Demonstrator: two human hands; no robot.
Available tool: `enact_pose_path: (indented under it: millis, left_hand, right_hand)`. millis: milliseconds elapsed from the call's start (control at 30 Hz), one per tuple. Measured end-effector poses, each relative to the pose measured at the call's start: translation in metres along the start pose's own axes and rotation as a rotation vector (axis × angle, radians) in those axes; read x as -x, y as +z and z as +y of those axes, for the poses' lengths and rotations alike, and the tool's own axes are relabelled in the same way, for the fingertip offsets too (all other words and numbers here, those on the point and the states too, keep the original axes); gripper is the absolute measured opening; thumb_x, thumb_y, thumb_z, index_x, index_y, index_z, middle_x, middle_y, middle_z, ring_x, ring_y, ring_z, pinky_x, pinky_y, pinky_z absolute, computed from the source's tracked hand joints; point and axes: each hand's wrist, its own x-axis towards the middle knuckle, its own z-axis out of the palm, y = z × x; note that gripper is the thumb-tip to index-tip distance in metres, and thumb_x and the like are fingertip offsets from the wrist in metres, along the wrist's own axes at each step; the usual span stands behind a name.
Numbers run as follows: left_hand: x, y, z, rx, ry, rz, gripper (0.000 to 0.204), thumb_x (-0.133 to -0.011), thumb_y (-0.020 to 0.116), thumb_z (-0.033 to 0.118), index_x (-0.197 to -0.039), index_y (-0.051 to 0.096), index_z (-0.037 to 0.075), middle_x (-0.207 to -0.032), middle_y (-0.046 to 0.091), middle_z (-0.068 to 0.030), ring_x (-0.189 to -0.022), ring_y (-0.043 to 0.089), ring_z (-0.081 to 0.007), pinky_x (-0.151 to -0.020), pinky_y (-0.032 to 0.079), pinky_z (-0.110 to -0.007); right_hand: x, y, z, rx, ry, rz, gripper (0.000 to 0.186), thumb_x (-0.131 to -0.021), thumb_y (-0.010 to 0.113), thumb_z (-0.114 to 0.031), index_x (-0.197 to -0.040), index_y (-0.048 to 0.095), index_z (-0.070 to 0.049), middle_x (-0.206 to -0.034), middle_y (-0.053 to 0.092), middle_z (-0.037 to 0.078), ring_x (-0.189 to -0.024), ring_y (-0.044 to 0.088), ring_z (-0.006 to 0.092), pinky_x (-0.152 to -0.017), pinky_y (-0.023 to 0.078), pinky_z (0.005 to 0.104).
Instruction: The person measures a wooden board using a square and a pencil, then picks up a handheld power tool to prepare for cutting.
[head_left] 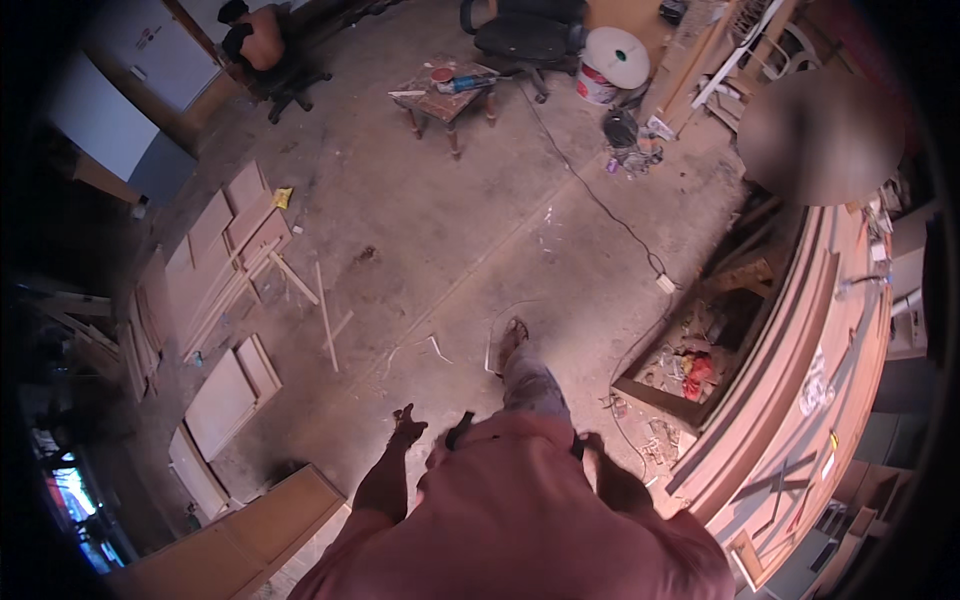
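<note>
Pink shirt fabric fills the bottom of the view, and both arms come out from it. The left hand (408, 422) hangs free over the concrete floor (440, 230), fingers spread loosely and holding nothing. The right hand (592, 443) sits low beside the hip, close to the shirt; whether it is open or gripping something cannot be made out. Between the two hands a leg steps forward, the sandalled foot (511, 338) planted on the floor. Just right of the right hand runs the long wooden workbench (790, 400), with an open wooden box of scraps (690, 370) at its foot. A black cable (600, 205) trails across the floor toward a white plug block (665, 284). Left of the left hand lie cut plywood panels (225, 395) and thin wooden strips (325, 315). Far ahead stands a small low table (445, 100), with a white bucket (612, 65) and a black office chair (525, 35) beyond it.
</note>
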Motion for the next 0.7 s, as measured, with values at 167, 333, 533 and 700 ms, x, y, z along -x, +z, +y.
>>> enact_pose_path:
  millis: [167,333,533,700]
  left_hand:
    - [-0.085,-0.105,0.150,0.071,-0.098,0.194,0.102,-0.073,0.091,0.035,-0.158,0.042,0.010,-0.159,0.032,-0.0302,-0.149,0.037,-0.0457,-0.122,0.040,-0.047]
    - [-0.223,-0.194,0.321,0.034,0.152,0.474,0.108,-0.069,0.093,0.045,-0.156,0.043,0.006,-0.159,0.033,-0.0293,-0.147,0.040,-0.0461,-0.120,0.042,-0.050]
    - [-0.408,-0.317,0.580,-0.071,0.374,0.523,0.116,-0.067,0.094,0.048,-0.159,0.037,0.007,-0.161,0.029,-0.0285,-0.146,0.038,-0.0481,-0.119,0.041,-0.055]
    - [-0.607,-0.386,0.748,-0.197,0.464,0.516,0.127,-0.060,0.098,0.047,-0.162,0.030,0.015,-0.163,0.028,-0.0249,-0.148,0.036,-0.0464,-0.120,0.039,-0.057]
  right_hand:
    - [-0.198,-0.067,-0.268,0.119,-0.373,0.137,0.031,-0.089,0.077,-0.020,-0.117,0.074,-0.007,-0.081,0.075,0.013,-0.062,0.071,0.0212,-0.059,0.057,0.0375]
    - [-0.323,-0.158,-0.563,-0.098,-0.435,0.096,0.030,-0.094,0.070,-0.016,-0.121,0.071,-0.003,-0.085,0.074,0.011,-0.067,0.070,0.0176,-0.062,0.056,0.0345]
    - [-0.368,-0.187,-0.703,-0.491,-0.400,0.091,0.022,-0.094,0.068,-0.014,-0.112,0.072,-0.001,-0.093,0.074,0.017,-0.084,0.071,0.0308,-0.078,0.057,0.0416]
    - [-0.335,-0.126,-0.582,-0.576,0.125,0.142,0.033,-0.096,0.071,-0.018,-0.127,0.070,-0.007,-0.106,0.069,0.008,-0.094,0.067,0.0181,-0.072,0.058,0.0356]
